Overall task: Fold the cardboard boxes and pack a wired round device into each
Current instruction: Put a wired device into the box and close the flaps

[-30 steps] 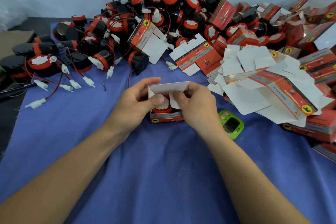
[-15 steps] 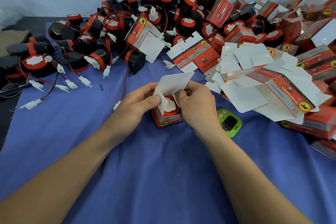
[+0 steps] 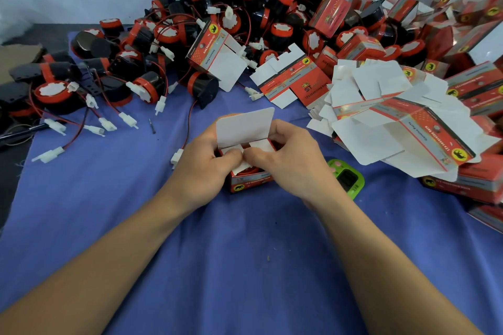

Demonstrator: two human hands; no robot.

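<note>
A small red cardboard box (image 3: 251, 181) stands on the blue cloth at the centre, its white lid flap (image 3: 245, 128) upright. A round device sits inside, mostly hidden by the side flaps. My left hand (image 3: 202, 163) grips the box's left side, thumb on the left side flap. My right hand (image 3: 291, 158) grips the right side, thumb pushing the right side flap inward. Both thumbs meet over the opening.
A heap of red-and-black wired round devices (image 3: 231, 16) lies at the back. Flat unfolded box blanks (image 3: 386, 119) are piled to the right, packed red boxes (image 3: 473, 182) beyond them. A green timer (image 3: 345, 178) lies by my right wrist. Loose white connectors (image 3: 128, 119) trail left.
The two side flaps have been folded down over the device, and both thumbs have come together on them. The lid flap stands more upright than before.
</note>
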